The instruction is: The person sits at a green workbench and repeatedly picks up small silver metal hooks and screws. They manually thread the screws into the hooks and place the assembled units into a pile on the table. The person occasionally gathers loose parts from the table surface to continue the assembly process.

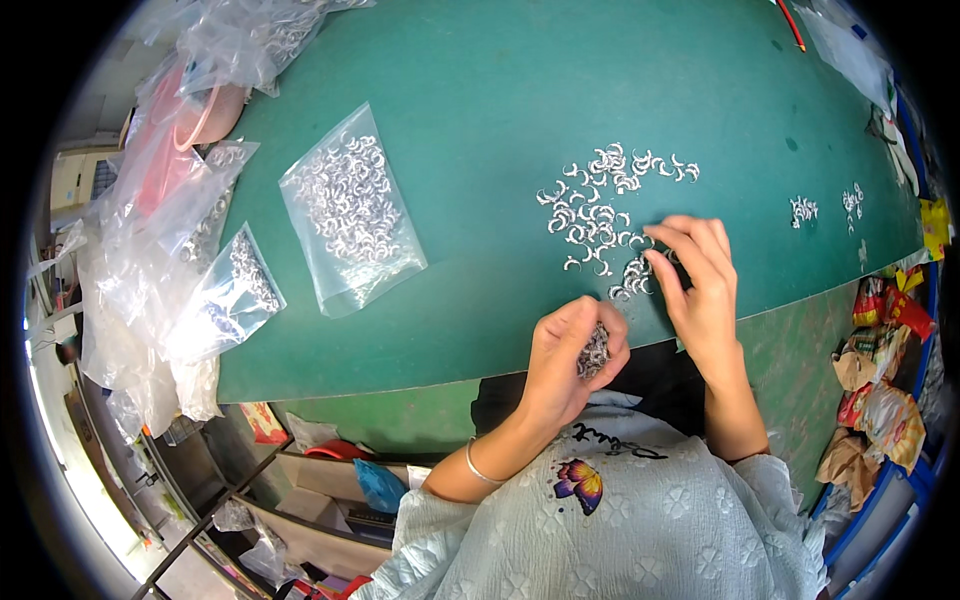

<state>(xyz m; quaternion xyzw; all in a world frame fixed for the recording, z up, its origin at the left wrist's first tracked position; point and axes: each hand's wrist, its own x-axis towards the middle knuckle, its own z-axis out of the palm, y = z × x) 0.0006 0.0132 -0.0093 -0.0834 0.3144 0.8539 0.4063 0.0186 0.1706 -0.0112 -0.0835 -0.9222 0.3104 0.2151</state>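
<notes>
While the left hand (pixel 572 350) is curled tight around a bunch of small silver hooks (pixel 594 352), the right hand (pixel 700 290) reaches out over the green bench (pixel 480 120). The left hand sits at about 6 o'clock, right at the near edge of the bench. The right hand is at about 4 o'clock from the middle. Its fingers are bent and a little apart, and the fingertips (pixel 655 262) touch the near end of a loose pile of silver hooks (pixel 605 210). It is not closed on any hook that can be seen. That pile spreads up toward 1 o'clock on the bench.

Two tiny heaps of hooks (pixel 825 205) lie well apart from the pile, out at 3 o'clock. A clear bag of silver hooks (pixel 350 205) lies flat at about 10 o'clock. A smaller clear bag (pixel 235 285) lies at 9 o'clock, at the bench's left edge. More crumpled plastic bags (pixel 150 220) hang beside it. A thin silver bracelet (pixel 480 468) is on the left wrist.
</notes>
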